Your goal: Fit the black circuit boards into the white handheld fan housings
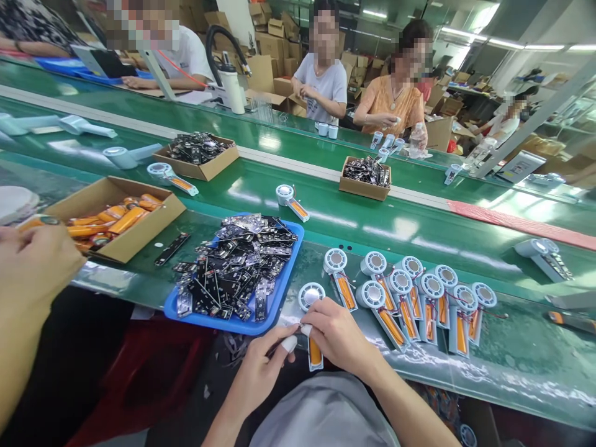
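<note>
**Green assembly bench, both hands on one fan unit**

Green workbench (512, 366) runs across a factory room stacked with cartons, with people seated along its far side. At the near edge, the left hand (261, 372) and right hand (338, 335) meet over a handheld fan unit (313, 310), white round head up, orange battery showing below. Both hands are curled, fingertips pinched on the unit's middle; a white finger cot covers one left fingertip. Just left lies a blue tray (274, 298) heaped with black circuit boards (237, 261). To the right, a row of like fan units (419, 298) lies side by side. A cardboard box (139, 233) of orange batteries sits toward the left end.
</note>
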Tool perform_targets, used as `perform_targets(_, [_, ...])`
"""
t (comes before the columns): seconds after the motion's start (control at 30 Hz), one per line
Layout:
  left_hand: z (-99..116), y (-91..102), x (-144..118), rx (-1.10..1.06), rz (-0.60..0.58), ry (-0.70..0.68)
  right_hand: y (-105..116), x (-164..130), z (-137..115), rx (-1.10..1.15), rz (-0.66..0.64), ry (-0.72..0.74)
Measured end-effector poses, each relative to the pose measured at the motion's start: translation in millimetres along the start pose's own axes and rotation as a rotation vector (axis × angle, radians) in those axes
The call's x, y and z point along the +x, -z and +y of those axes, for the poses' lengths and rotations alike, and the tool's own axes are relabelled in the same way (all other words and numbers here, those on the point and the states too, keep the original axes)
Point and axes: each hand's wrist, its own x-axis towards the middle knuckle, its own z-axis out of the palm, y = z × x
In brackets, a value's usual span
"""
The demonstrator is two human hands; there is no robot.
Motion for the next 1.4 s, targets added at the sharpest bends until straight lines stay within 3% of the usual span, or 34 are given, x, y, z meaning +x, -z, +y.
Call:
perform_targets(0.13, [2.3,-4.0,-1.4,-0.014,0.016,0.020,6.0,-3.0,0.9,0.121,0.027,-0.045])
perform_targets(0.23, [3.1,-5.9,-6.8,0.091,0.044,0.064,18.8,-14.8,4.2,0.249,0.029,-0.075])
perform_targets(0.37, [2.9,-6.9,-12.0,0.217,0.047,0.067,25.3,-32.2,8.2,0.135,-0.043,-0.078])
perform_targets(0.5, [3.8,-10.7,-10.4,0.329,0.039,-0.010,12.6,-33.7,10.7,0.098,-0.036,-0.036])
perform_targets(0.6, [3.9,-13.3,-8.6,0.447,0.051,-0.157,0.0,-27.1,11.4,0.353,0.097,-0.084])
perform_targets(0.73, [5.0,-12.6,-9.3,0.643,0.053,-0.284,-13.9,-18.4,8.2,0.676,0.262,-0.332])
perform_targets(0.87, [5.8,-13.0,-10.6,0.598,0.080,-0.283,-21.7,-11.2,2.0,0.918,0.263,-0.462])
perform_targets(0.97, [4.4,-16.8,-12.0,0.460,0.134,-0.154,-22.6,-7.9,-2.8,0.973,0.224,-0.456])
perform_targets(1.1, [4.0,-22.2,-15.9,0.313,0.197,-0.008,-21.1,-7.5,-9.3,0.813,0.249,-0.473])
perform_targets(1.4, [8.7,-23.3,-19.4,0.152,0.282,0.000,-24.5,-10.5,-17.4,0.277,0.278,-0.288])
